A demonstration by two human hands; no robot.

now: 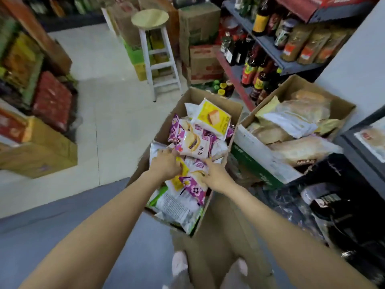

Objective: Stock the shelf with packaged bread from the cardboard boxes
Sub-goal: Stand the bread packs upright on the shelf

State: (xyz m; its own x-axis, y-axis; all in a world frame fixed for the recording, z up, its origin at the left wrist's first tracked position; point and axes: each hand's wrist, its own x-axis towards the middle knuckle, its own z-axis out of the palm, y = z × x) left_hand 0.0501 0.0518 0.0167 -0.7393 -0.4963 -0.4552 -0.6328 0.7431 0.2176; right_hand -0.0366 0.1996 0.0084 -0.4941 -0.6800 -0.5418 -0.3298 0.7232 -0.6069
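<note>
While two hands dig, two cardboard boxes, one stool

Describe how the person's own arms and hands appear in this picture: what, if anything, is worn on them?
Both arms are bare all the way along their visible length; no sleeve shows. The left hand and right hand wear no gloves. No watch, bracelet or ring can be seen on the wrists or fingers, though the picture is somewhat soft. There are no marks or tattoos to make out on either forearm.
</note>
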